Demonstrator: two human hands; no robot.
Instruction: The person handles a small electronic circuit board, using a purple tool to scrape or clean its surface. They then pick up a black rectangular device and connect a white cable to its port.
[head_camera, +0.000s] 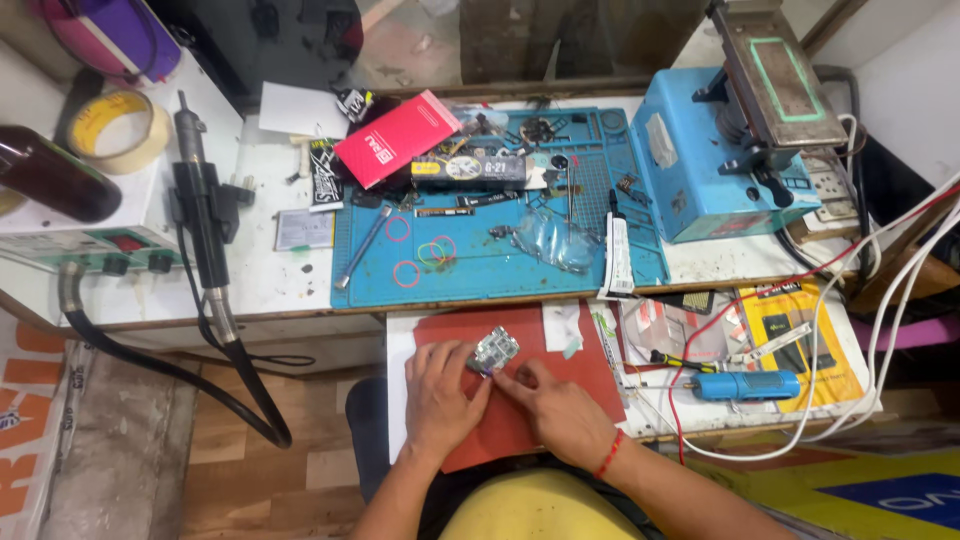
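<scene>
L hand (440, 388) lies flat on the red mat (560, 385), fingers loosely curled, tips touching the circuit board (494, 352) at its 7 o'clock edge. Board is small, silvery, rectangular w/ shiny metal shields, tilted on the mat. R hand (557, 405) comes in from 5 o'clock, thumb & forefinger pressed together at the board's lower corner; can't tell if they pinch anything. Red thread on that wrist. Mat is smooth, matte. At 12 o'clock: blue work mat (480, 262), cluttered white bench. Far R: blue pen-like tool (745, 385), tangled wires.
</scene>
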